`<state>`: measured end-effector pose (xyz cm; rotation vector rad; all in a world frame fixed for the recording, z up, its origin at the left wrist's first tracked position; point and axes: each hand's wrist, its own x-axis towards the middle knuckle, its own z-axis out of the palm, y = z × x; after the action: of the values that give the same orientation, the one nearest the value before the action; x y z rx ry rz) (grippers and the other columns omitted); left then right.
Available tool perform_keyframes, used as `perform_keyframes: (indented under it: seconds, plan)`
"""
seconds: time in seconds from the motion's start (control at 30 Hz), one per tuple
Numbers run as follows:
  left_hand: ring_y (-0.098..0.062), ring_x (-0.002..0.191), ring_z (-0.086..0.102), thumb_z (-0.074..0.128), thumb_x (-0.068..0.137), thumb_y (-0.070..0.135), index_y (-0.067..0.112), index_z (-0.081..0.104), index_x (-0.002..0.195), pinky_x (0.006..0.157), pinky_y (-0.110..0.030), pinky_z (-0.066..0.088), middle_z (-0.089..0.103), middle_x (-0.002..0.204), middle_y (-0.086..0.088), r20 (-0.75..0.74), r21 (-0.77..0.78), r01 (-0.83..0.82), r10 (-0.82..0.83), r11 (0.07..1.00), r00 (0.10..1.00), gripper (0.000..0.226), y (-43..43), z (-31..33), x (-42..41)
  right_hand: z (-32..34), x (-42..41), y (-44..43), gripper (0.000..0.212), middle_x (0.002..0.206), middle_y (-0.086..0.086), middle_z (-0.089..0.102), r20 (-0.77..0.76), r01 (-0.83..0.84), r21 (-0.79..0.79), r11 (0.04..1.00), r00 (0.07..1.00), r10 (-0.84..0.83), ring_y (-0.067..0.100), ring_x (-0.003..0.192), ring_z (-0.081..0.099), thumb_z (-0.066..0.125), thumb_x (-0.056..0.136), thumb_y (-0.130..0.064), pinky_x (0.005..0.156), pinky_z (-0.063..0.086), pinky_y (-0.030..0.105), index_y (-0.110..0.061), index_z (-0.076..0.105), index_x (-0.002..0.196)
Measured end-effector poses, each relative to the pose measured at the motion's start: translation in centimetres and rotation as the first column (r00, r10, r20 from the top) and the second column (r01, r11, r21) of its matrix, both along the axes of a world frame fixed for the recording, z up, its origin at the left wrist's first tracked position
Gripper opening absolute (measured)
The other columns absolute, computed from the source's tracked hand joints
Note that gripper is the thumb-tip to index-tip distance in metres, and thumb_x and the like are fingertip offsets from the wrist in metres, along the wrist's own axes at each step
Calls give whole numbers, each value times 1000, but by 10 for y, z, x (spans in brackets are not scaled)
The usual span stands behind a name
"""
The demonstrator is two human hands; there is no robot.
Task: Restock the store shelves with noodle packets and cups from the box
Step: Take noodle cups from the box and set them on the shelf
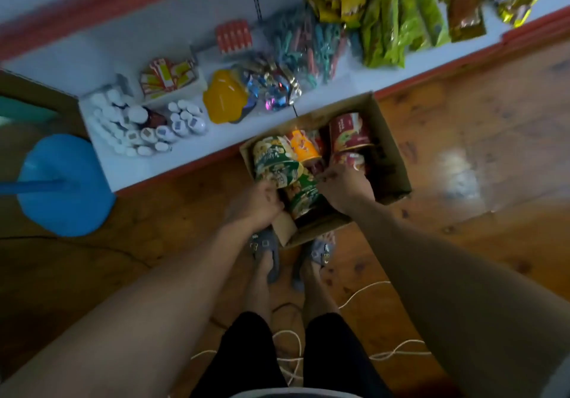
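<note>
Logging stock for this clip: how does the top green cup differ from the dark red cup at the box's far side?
The green cup is green and cream, the red cup dark red. The green cup lies left, atop another green one; the red cup lies far right. Both lie tipped in the box.
</note>
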<state>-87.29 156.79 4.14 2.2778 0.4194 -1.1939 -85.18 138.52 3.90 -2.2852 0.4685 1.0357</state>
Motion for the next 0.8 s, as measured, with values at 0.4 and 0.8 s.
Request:
perform_keyframes:
  seconds: [0.4, 0.8]
  plan:
    - [-27, 129, 48, 66, 84, 41, 32, 29, 150, 102, -46, 46, 41, 149, -1, 44, 77, -166, 163, 983, 986, 76, 15, -148, 18, -163, 15, 40, 61, 129, 9, 57, -90, 152, 92, 984, 986, -143, 26, 96, 55, 53, 90, -12, 69, 36, 30, -24, 35, 147]
    - [-16, 117, 58, 59, 98, 34, 27, 48, 143, 77, -21, 43, 59, 135, 6, 122, -61, -487, 491, 871, 863, 47, 19, -148, 19, -156, 29, 49, 45, 128, 7, 57, -106, 178, 180, 967, 981, -161, 26, 100, 56, 52, 96, -29, 71, 37, 29, -20, 49, 140]
